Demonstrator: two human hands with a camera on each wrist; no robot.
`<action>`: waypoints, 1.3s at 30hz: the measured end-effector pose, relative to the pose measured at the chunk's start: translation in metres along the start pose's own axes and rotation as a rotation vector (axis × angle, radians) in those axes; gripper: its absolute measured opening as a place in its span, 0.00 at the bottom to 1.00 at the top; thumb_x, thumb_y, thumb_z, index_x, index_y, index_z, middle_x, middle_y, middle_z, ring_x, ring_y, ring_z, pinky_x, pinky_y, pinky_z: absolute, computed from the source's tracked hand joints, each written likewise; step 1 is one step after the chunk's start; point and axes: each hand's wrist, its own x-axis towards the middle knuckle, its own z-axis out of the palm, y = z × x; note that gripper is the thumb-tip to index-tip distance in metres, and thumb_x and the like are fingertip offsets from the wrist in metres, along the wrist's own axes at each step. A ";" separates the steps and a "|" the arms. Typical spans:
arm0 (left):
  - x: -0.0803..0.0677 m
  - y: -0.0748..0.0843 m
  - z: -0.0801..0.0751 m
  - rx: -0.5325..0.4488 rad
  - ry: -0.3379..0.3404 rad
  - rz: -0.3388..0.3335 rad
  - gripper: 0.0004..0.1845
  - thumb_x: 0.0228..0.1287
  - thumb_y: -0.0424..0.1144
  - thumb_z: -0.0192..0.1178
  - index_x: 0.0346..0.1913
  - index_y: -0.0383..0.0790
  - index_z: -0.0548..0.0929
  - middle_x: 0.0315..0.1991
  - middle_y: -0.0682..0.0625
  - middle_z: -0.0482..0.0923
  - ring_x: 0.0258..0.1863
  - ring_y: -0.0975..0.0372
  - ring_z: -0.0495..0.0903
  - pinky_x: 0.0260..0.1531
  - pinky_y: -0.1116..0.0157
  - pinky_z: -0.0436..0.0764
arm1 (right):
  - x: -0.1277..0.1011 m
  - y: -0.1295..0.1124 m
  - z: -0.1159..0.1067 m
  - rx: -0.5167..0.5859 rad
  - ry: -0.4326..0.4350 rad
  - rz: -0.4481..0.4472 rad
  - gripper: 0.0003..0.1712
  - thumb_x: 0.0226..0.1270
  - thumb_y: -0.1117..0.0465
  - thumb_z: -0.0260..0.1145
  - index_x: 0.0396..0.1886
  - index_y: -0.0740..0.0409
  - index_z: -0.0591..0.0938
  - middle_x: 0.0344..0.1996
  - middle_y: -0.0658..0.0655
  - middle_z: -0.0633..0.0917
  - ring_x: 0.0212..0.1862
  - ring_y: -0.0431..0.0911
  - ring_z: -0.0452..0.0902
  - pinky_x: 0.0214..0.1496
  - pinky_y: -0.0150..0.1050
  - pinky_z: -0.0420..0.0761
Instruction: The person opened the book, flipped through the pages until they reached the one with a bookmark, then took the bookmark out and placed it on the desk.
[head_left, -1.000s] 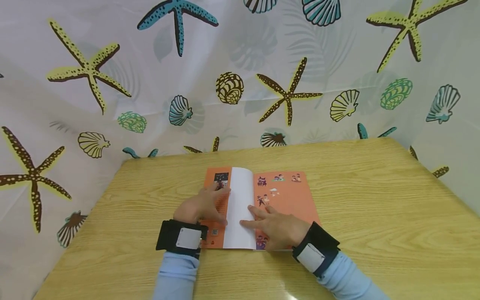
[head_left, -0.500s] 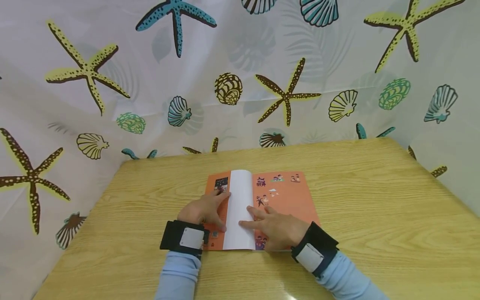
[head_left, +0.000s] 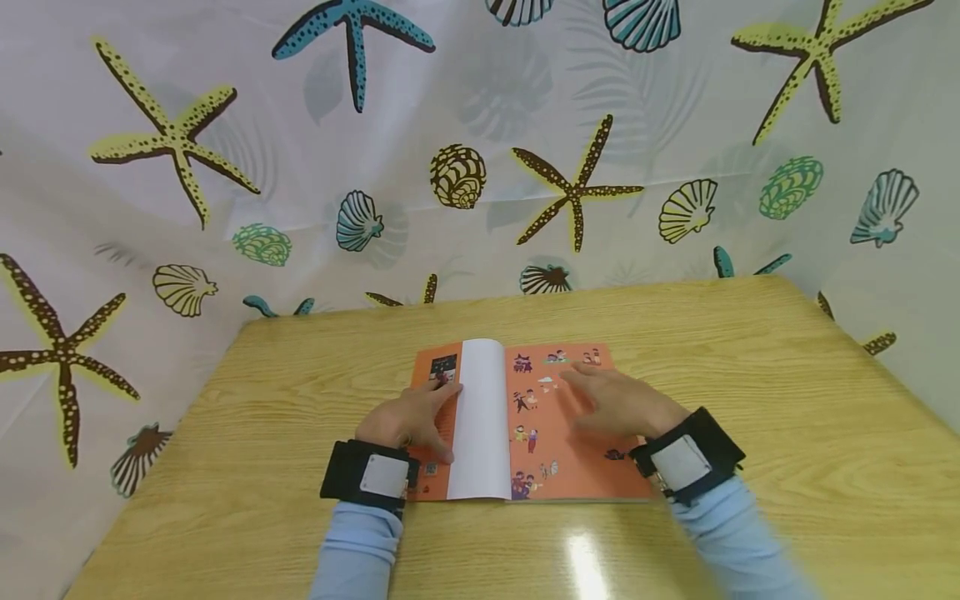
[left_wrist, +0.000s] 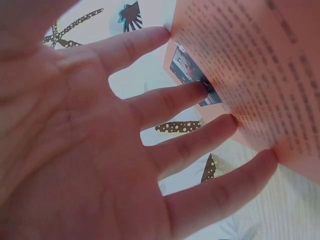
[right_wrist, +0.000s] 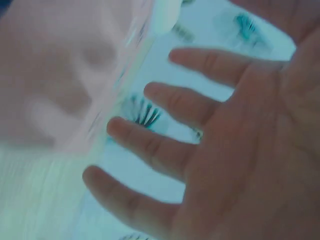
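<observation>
An orange booklet (head_left: 558, 433) lies open on the wooden table (head_left: 750, 400), with a white page (head_left: 482, 417) curving up at the fold. My left hand (head_left: 408, 417) lies flat on the left orange page, fingers spread and straight; in the left wrist view its fingertips (left_wrist: 200, 90) touch the printed page (left_wrist: 260, 75). My right hand (head_left: 618, 402) is over the right page with small cartoon figures, fingers spread and straight, blurred. In the right wrist view its fingers (right_wrist: 150, 145) hover just off the page (right_wrist: 60, 75).
A curtain with starfish and shell prints (head_left: 480, 150) hangs round the table's far and side edges. Bare wood shows left and right of the booklet. A light glare (head_left: 581, 567) sits on the near edge.
My right hand has left the white page near the fold and moved right and away onto the right orange page. The left hand has stayed put.
</observation>
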 end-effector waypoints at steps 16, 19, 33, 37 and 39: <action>0.001 0.000 0.001 0.004 0.009 -0.002 0.54 0.48 0.41 0.82 0.78 0.47 0.63 0.77 0.35 0.56 0.73 0.33 0.57 0.62 0.34 0.68 | 0.003 0.052 -0.002 0.019 0.053 0.136 0.17 0.67 0.58 0.69 0.26 0.65 0.73 0.21 0.54 0.67 0.21 0.43 0.61 0.25 0.33 0.59; 0.000 0.000 0.001 -0.004 0.007 -0.006 0.54 0.49 0.41 0.82 0.78 0.47 0.63 0.77 0.35 0.56 0.73 0.33 0.56 0.62 0.34 0.67 | 0.003 0.052 -0.001 0.026 0.054 0.136 0.17 0.67 0.58 0.68 0.26 0.65 0.73 0.20 0.54 0.67 0.21 0.43 0.61 0.26 0.34 0.60; 0.001 -0.001 0.001 -0.009 0.011 -0.017 0.54 0.49 0.41 0.82 0.78 0.48 0.63 0.78 0.36 0.55 0.73 0.35 0.57 0.63 0.35 0.67 | 0.004 0.049 -0.007 0.097 0.236 0.170 0.13 0.67 0.65 0.67 0.40 0.74 0.78 0.31 0.62 0.81 0.32 0.51 0.75 0.32 0.43 0.76; 0.001 -0.001 0.000 -0.002 0.009 -0.013 0.54 0.48 0.41 0.82 0.78 0.48 0.63 0.77 0.35 0.55 0.73 0.34 0.56 0.63 0.34 0.67 | 0.007 0.054 -0.004 0.138 0.331 0.096 0.07 0.64 0.71 0.66 0.28 0.68 0.77 0.23 0.57 0.78 0.24 0.46 0.72 0.26 0.39 0.72; 0.001 0.000 0.000 -0.005 0.005 -0.015 0.54 0.48 0.41 0.82 0.79 0.48 0.63 0.78 0.36 0.55 0.74 0.34 0.56 0.63 0.34 0.66 | 0.008 0.055 -0.003 0.151 0.353 0.079 0.09 0.63 0.72 0.66 0.25 0.65 0.75 0.21 0.55 0.76 0.21 0.44 0.70 0.24 0.37 0.70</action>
